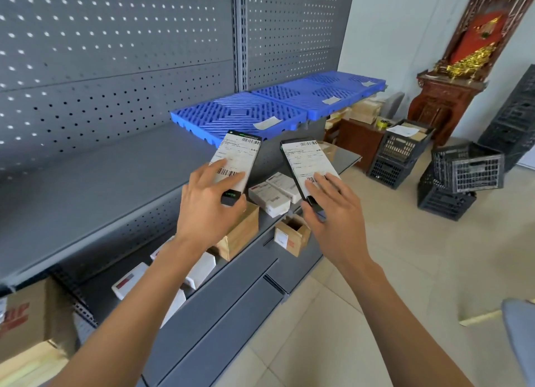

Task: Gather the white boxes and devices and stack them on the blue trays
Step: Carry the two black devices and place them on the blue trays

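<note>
Centre frame: left hand [207, 201] fingers clasp the lower end of a labelled device [236, 162]; right hand [330, 207] fingers clasp a second device [308, 166] likewise. Both are held just below the blue trays [240, 116], upper centre. Devices look rigid, light, slick-faced; gripping the edges seems safest.

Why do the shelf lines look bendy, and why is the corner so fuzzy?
In the head view, the wide lens curves the grey shelf edges. The brown box at the bottom left is blurred, while the labels on the two boxes held by the left hand and right hand are sharper.
</note>
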